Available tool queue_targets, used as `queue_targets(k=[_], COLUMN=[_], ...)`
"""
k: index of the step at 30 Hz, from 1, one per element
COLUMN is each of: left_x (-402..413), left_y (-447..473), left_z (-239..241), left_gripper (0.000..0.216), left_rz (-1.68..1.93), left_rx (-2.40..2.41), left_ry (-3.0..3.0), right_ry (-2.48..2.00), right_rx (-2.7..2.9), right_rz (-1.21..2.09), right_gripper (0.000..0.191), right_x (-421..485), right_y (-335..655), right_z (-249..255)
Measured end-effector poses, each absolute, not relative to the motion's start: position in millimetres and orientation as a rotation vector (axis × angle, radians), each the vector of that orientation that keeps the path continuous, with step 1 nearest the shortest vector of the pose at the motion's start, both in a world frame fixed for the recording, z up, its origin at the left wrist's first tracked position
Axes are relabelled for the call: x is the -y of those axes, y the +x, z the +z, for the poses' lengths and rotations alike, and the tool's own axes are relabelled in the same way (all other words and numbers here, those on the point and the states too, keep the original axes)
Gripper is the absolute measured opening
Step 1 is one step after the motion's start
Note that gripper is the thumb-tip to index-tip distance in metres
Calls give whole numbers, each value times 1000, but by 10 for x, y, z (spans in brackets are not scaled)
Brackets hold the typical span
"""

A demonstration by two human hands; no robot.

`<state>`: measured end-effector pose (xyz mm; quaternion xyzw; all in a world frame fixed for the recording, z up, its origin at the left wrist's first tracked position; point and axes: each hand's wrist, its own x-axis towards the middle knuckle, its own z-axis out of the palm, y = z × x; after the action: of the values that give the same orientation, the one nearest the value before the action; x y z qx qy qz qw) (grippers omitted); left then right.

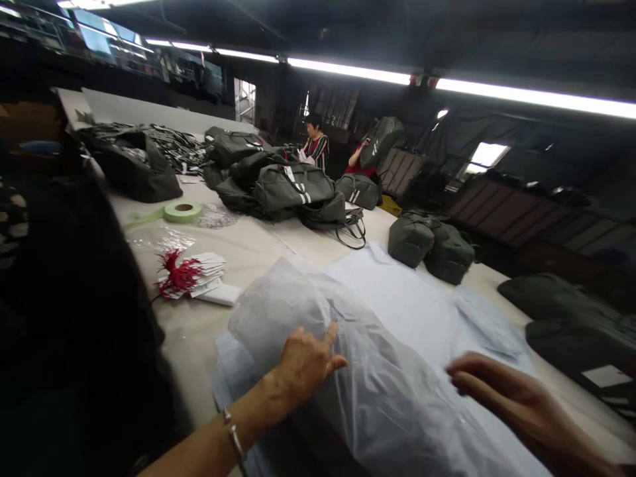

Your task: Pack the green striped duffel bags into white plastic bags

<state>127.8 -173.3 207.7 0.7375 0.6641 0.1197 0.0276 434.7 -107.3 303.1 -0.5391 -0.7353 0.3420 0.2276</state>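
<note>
A large, translucent plastic bag (392,377) bulges across the near part of the table; its contents are hard to make out. My left hand (305,361) rests on top of it, index finger and thumb stretched out and the other fingers curled. The fingertip touches the creased plastic. To the right, my right hand (507,391) hovers beside the bag, slightly blurred, with bent fingers apart from the thumb and nothing visible in it. Pale plastic sheets (397,291) lie flat under and behind the bag.
White tags with red strings (181,275) and a green tape roll (182,212) lie left on the table (199,331). Dark duffel bags (295,185) are heaped behind; more bags (430,245) stand right. Two people (318,147) work at the far side, one lifting a bag.
</note>
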Motion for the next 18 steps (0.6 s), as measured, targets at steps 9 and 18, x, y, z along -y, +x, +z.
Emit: queue_targets(k=[9,18], left_x=[1600,1474], left_y=[1108,965], left_z=[1996,1828], left_gripper=[74,78], left_rz=[496,507], left_rx=[-1724,-1481], left_ry=[2394,2458], right_ry=[-1508,-1521], right_rx=[2916,3280], right_rz=[1074,430], right_gripper=[15,36], right_x=[236,-26], right_y=[2041,1795], right_z=[2953,2803])
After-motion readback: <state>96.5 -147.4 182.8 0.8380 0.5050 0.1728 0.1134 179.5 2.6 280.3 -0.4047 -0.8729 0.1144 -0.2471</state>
